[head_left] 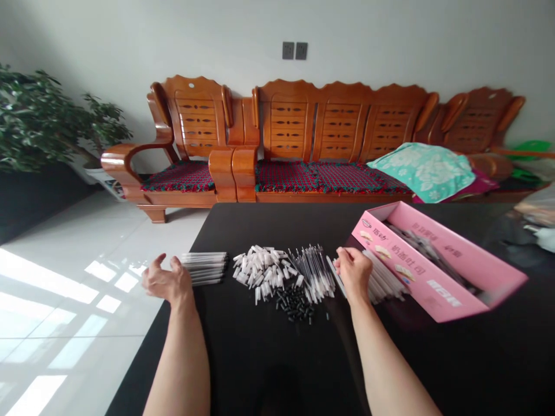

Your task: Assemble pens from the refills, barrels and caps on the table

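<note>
Held apart, the right hand (353,273) is pinching a clear plastic tube (333,270) while the open left hand (167,279) is hovering beside a bundle of clear tubes (204,268).

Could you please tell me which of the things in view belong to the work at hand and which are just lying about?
Part of the work:
left hand
right hand
clear thin tubes
white plastic tips
black plastic pieces
pink cardboard box

Just lying about:
wooden sofa
potted plant
green flowered cloth
wall sockets
</note>
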A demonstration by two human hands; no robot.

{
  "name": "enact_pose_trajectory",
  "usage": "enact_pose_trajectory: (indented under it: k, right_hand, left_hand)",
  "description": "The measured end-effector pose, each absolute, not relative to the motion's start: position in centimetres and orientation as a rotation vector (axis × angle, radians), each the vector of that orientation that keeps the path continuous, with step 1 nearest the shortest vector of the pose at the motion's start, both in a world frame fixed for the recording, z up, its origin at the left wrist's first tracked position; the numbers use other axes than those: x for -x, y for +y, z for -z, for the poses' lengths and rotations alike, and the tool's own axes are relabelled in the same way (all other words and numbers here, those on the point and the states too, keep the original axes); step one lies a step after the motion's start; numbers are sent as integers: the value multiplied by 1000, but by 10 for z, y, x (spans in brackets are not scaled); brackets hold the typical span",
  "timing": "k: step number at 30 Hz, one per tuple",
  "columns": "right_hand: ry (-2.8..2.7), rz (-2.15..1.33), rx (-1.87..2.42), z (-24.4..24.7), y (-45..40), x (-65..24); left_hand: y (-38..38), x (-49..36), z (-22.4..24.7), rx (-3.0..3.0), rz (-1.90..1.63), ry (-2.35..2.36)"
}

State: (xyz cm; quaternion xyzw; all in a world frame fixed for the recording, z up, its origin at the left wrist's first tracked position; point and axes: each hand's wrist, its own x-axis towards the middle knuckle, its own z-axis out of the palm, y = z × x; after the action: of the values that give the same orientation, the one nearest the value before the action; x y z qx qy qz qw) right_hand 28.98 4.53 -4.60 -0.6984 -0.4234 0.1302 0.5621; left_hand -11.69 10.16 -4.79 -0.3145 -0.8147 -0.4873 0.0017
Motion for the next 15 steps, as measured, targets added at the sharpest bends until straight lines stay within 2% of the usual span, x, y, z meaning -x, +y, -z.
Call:
enact_pose_trajectory:
  k: [3, 6, 15]
  right_hand:
    - [-1280, -44, 2044, 36, 42, -297]
    - [-1526, -12, 2360, 27, 38, -294]
    - [-1734, -63, 2497, 29, 36, -284]
  left_hand:
    - [100, 93, 41, 1012, 1585, -2352]
    - [99, 64, 37, 1316, 1657, -2188]
    - [80, -32, 33, 2222, 1938, -1877]
